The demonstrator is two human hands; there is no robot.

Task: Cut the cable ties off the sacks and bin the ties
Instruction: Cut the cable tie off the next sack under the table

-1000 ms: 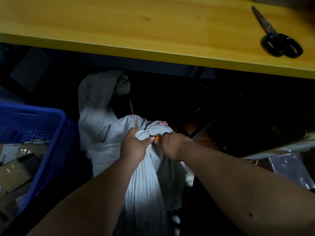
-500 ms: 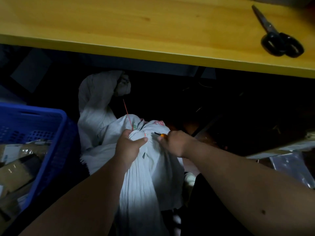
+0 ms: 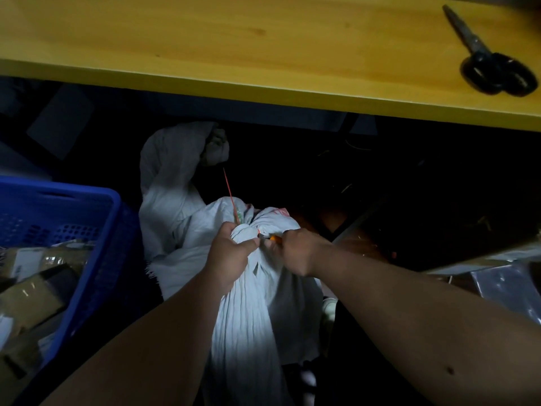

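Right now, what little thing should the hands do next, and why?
Probably squeeze the small orange-handled cutter in the right hand to snip the red cable tie. Its tip sits at the tie on the gathered sack neck, which the left hand grips.

The right hand [image 3: 298,252] conceals most of an orange-tipped tool [image 3: 273,237]; its type cannot be determined. Floor items are lost in shadow.
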